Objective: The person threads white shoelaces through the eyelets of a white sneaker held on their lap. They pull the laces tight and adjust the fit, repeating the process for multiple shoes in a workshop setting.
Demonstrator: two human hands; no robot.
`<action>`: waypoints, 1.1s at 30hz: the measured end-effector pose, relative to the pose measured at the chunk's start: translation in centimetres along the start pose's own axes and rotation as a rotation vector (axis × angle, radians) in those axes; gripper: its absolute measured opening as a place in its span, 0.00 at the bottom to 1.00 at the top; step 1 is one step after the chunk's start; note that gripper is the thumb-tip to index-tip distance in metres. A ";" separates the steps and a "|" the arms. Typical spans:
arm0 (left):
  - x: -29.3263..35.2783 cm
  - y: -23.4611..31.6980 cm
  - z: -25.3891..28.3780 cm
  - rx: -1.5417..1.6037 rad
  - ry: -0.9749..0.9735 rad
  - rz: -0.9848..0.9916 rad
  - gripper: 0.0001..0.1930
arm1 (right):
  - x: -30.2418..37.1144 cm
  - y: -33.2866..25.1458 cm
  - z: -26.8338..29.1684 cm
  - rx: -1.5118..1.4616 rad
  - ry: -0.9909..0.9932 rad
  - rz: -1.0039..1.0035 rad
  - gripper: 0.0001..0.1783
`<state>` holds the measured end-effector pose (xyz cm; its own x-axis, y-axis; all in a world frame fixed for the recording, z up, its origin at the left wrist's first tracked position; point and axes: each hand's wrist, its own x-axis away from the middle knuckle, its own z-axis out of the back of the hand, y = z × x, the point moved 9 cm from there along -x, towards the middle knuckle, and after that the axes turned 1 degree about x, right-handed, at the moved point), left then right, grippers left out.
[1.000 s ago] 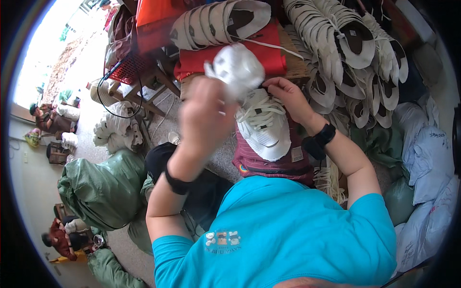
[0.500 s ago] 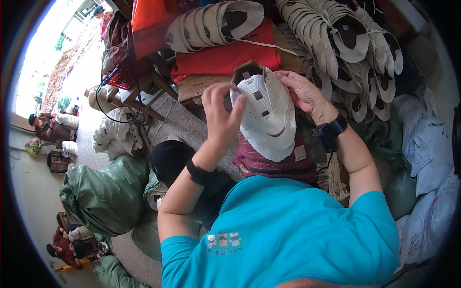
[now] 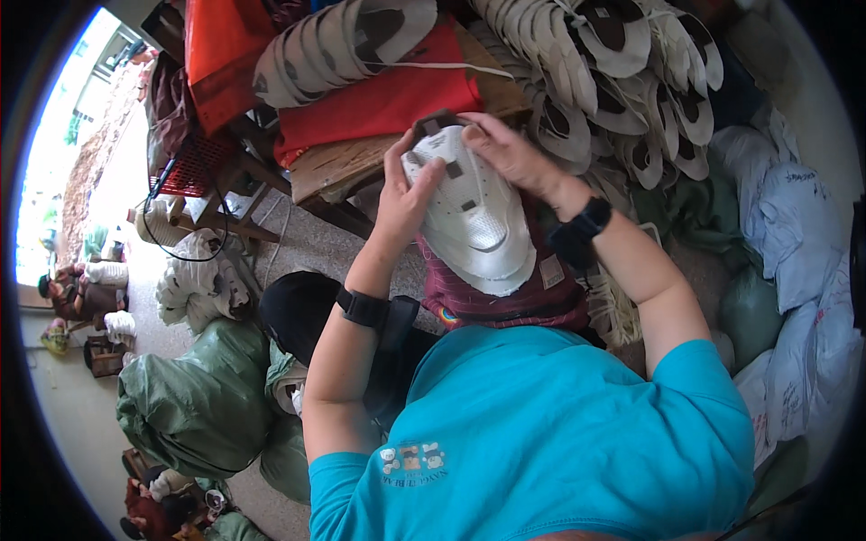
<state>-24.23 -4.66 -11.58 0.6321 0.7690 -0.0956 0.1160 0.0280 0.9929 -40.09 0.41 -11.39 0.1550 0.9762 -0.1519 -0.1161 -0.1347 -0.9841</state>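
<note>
A white perforated shoe upper [image 3: 474, 212] rests over the maroon striped cloth [image 3: 505, 302] on my lap, its toe toward me. My left hand [image 3: 408, 191] grips its left edge near the collar, the thumb lying on the tongue. At the far right of the collar, my right hand [image 3: 516, 158] is closed on the edge with bent fingers; its fingertips are partly hidden. Dark lining shows at the collar between the hands. A dark band with a small device sits on each wrist.
Beyond my hands stands a wooden bench [image 3: 334, 171] with red cloth [image 3: 379, 95] and a row of nested shoe uppers [image 3: 316, 54]. More uppers [image 3: 577, 54] hang at the right. Green sacks [image 3: 194, 397] lie left, white sacks [image 3: 794, 234] right. Other people [image 3: 86, 293] sit far left.
My right hand has moved from the upper's right side onto the far collar. My left hand has closed onto the left edge. The view has shifted, so the bench appears further left.
</note>
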 end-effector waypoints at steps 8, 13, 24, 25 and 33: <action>0.1 -3.6 1.2 -0.075 0.109 0.093 0.32 | 0.6 4.3 0.3 0.020 -0.069 -0.065 0.30; -1.2 -5.4 2.9 -0.147 0.119 -0.033 0.30 | 5.2 9.0 6.2 -0.006 0.020 -0.413 0.25; -1.2 -5.0 2.1 -0.166 0.110 0.044 0.33 | 36.2 29.8 27.0 0.612 0.193 -1.246 0.12; -0.7 -4.3 2.0 -0.153 0.129 0.040 0.32 | 35.7 29.8 26.6 0.576 0.277 -1.197 0.13; 0.0 -3.9 1.9 -0.107 0.146 0.086 0.29 | 35.2 33.2 24.2 0.357 0.574 -1.099 0.16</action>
<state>-23.19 -6.01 -15.55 0.5172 0.8558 -0.0066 -0.0207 0.0202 0.9996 -62.25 34.38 -47.16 0.7232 0.3209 0.6116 0.0997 0.8278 -0.5522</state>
